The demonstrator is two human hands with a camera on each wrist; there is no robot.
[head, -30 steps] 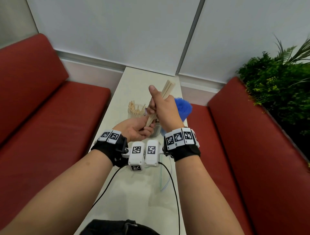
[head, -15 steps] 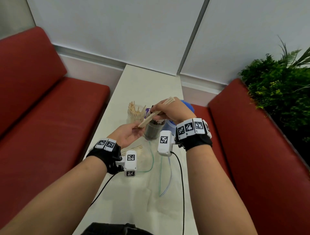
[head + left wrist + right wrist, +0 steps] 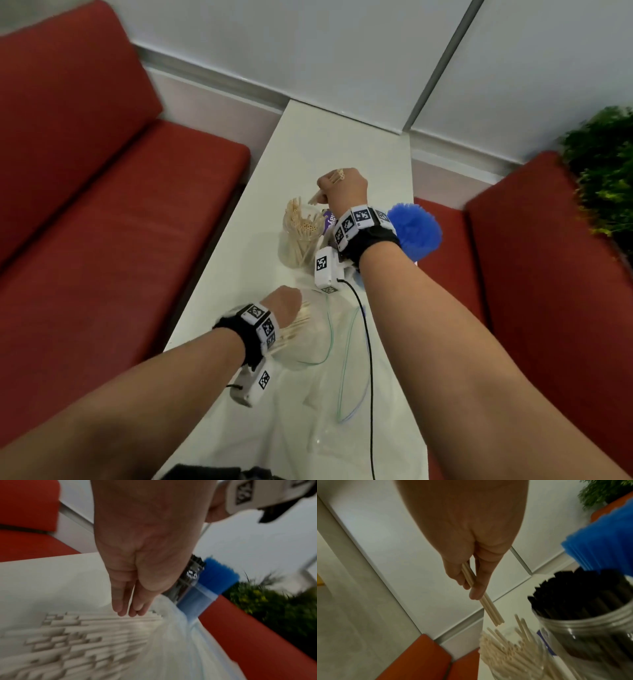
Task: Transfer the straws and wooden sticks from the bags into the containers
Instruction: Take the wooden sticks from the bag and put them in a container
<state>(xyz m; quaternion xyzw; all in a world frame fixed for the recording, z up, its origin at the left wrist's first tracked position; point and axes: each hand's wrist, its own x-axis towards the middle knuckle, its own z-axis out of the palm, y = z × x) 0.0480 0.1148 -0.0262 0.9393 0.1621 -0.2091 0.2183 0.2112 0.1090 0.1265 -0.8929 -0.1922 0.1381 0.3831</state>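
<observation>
The right hand [image 3: 342, 186] was curled around a small bundle of pale straws [image 3: 489, 609], fingers and thumb pinching them so that their lower ends pointed down just above the clear jar of pale straws [image 3: 301, 236]. That jar stood on the narrow white desk [image 3: 308, 137], toward its far half and left of centre, already packed with upright pale straws. Just right of it stood a clear jar of black straws [image 3: 583, 615], and right of that a container of blue straws [image 3: 416, 226] overhanging the desk's right edge beside the red seat.

The left hand [image 3: 135, 582] hung nearer the person, fingers straight, pressed together and pointing down, holding nothing, its fingertips just above a spread of pale straws [image 3: 294, 329] lying flat in a clear plastic bag [image 3: 308, 346]. Whether the fingertips touched the bag could not be told through the motion blur. That bag lay close to the desk's left edge. A second clear bag [image 3: 346, 387] lay crumpled to its right and nearer, taking up most of the near desk.

The far end of the desk, up to the white wall [image 3: 308, 51], was bare surface. Red bench seats [image 3: 120, 240] flanked both long edges, and a green plant [image 3: 603, 164] stood at far right.
</observation>
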